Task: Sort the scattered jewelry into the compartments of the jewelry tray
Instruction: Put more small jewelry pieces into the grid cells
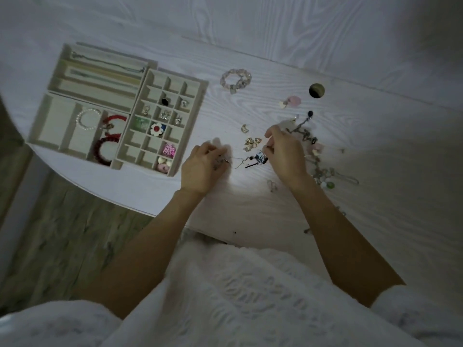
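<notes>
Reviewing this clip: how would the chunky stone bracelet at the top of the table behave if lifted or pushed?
The bracelet is a loop of separate irregular stones, so it would probably sag and change shape when lifted by one side. The chunky stones suggest it is fairly heavy for its size. Pushed on the table, it would likely slide and deform, not roll.

left hand [204, 166] fingertips hidden, pinched item too small to tell

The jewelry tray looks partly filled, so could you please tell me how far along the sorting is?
Roughly halfway. Done: the tray already holds a pearl bracelet, red bracelets, a flower piece and several small items. In hand: the left hand and right hand are pinching small pieces beside a blue-and-white earring. Left: a stone bracelet, gold charms and a tangled chain.
</notes>
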The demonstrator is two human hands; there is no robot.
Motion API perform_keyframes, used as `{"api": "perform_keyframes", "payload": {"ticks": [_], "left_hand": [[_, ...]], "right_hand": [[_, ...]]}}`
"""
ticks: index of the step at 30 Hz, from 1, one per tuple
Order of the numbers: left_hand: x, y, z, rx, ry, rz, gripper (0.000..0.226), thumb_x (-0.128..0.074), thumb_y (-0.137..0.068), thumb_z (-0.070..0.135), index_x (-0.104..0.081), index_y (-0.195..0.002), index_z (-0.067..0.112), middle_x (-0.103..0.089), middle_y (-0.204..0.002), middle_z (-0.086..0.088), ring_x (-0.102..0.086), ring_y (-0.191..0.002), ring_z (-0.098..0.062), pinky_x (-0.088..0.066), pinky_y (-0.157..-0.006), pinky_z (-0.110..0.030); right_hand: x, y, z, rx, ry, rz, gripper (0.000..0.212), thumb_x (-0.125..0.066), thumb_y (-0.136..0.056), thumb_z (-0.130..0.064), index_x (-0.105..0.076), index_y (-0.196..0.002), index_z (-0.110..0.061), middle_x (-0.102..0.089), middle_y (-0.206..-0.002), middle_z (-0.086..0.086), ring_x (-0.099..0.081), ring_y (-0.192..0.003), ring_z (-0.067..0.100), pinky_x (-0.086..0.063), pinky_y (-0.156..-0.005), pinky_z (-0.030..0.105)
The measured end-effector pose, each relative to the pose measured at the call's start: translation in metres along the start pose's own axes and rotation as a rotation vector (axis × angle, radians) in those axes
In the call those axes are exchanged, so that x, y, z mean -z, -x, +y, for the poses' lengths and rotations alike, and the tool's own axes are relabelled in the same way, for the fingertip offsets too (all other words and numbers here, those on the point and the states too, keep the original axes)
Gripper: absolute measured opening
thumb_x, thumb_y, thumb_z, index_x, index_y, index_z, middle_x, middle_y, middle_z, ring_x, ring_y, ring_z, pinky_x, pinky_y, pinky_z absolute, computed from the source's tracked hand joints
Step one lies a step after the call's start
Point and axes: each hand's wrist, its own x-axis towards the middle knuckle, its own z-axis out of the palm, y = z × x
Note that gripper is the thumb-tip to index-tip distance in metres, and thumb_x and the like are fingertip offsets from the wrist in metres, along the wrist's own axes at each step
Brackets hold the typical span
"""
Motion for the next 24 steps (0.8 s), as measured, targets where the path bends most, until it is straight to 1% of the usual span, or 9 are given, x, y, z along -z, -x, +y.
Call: {"api": "perform_keyframes", "payload": {"ticks": [4,7,10,13,15,17,19,21,24], "left_hand": [[0.003,0.001,0.003,-0.015,0.006,-0.012,0.032,-0.072,-0.081,0.026,-0.070,-0.111,0.015,-0.064,-0.103,-0.010,-0.057,-0.094,-0.034,-0.047,-0.064,-0.034],[0.008,0.000,0.007,0.023,0.024,-0.042,0.032,-0.069,-0.083,0.022,-0.069,-0.114,0.014,-0.064,-0.110,-0.010,-0.055,-0.101,-0.031,-0.044,-0.071,-0.033],[0.011,-0.004,0.008,0.053,0.022,-0.082,0.029,-0.063,-0.085,0.019,-0.069,-0.114,0.016,-0.065,-0.111,-0.009,-0.056,-0.101,-0.030,-0.044,-0.078,-0.035],[0.019,-0.006,0.007,0.061,0.086,-0.098,0.032,-0.058,-0.089,0.017,-0.065,-0.120,0.013,-0.065,-0.113,-0.010,-0.056,-0.104,-0.030,-0.042,-0.082,-0.034],[0.031,-0.003,0.000,0.042,0.168,-0.045,0.033,-0.058,-0.090,0.013,-0.063,-0.122,0.011,-0.064,-0.118,-0.009,-0.057,-0.106,-0.028,-0.041,-0.085,-0.032],[0.047,0.004,-0.016,0.038,0.236,0.069,0.029,-0.059,-0.089,0.010,-0.066,-0.117,0.013,-0.065,-0.116,-0.007,-0.058,-0.103,-0.026,-0.045,-0.084,-0.032],[0.061,0.010,-0.040,0.063,0.227,0.185,0.027,-0.060,-0.087,0.007,-0.069,-0.111,0.014,-0.066,-0.110,-0.006,-0.059,-0.098,-0.025,-0.048,-0.080,-0.033],[0.074,0.014,-0.070,0.121,0.198,0.273,0.026,-0.063,-0.085,0.006,-0.070,-0.109,0.013,-0.067,-0.105,-0.008,-0.060,-0.094,-0.026,-0.047,-0.077,-0.032],[0.089,0.013,-0.115,0.231,0.131,0.343,0.026,-0.065,-0.084,0.008,-0.069,-0.109,0.011,-0.065,-0.105,-0.011,-0.057,-0.096,-0.030,-0.046,-0.079,-0.037]], "right_hand": [[0.002,-0.005,0.001,-0.043,0.016,-0.098,0.017,-0.062,-0.088,-0.009,-0.058,-0.104,-0.008,-0.063,-0.099,0.009,-0.060,-0.086,0.022,-0.049,-0.074,0.032],[0.000,-0.002,0.000,0.074,0.163,-0.150,0.015,-0.054,-0.093,-0.013,-0.057,-0.107,-0.006,-0.056,-0.109,0.012,-0.057,-0.092,0.026,-0.048,-0.076,0.035],[-0.001,0.006,0.004,0.154,0.210,-0.133,0.015,-0.054,-0.094,-0.015,-0.058,-0.101,-0.003,-0.053,-0.104,0.015,-0.053,-0.092,0.027,-0.047,-0.072,0.037],[0.005,0.011,0.004,0.104,0.119,-0.083,0.012,-0.056,-0.093,-0.016,-0.058,-0.098,-0.005,-0.060,-0.097,0.012,-0.056,-0.084,0.024,-0.049,-0.071,0.038],[0.011,0.011,-0.003,0.040,-0.027,-0.055,0.009,-0.059,-0.091,-0.015,-0.056,-0.100,-0.010,-0.066,-0.084,0.007,-0.060,-0.070,0.019,-0.051,-0.063,0.033],[0.016,0.007,-0.019,0.036,-0.123,-0.051,0.008,-0.064,-0.088,-0.014,-0.058,-0.094,-0.014,-0.065,-0.071,0.004,-0.061,-0.061,0.016,-0.051,-0.055,0.030],[0.014,-0.006,-0.041,0.012,-0.300,-0.096,0.005,-0.069,-0.085,-0.012,-0.064,-0.087,-0.010,-0.067,-0.072,0.006,-0.064,-0.061,0.015,-0.055,-0.059,0.031],[0.005,-0.026,-0.067,-0.037,-0.461,-0.173,0.010,-0.072,-0.082,-0.009,-0.068,-0.089,-0.005,-0.070,-0.079,0.011,-0.068,-0.065,0.014,-0.057,-0.065,0.027],[-0.012,-0.062,-0.107,-0.015,-0.493,-0.268,0.018,-0.072,-0.081,-0.007,-0.069,-0.099,-0.008,-0.071,-0.089,0.005,-0.068,-0.081,0.011,-0.056,-0.077,0.025]]}}
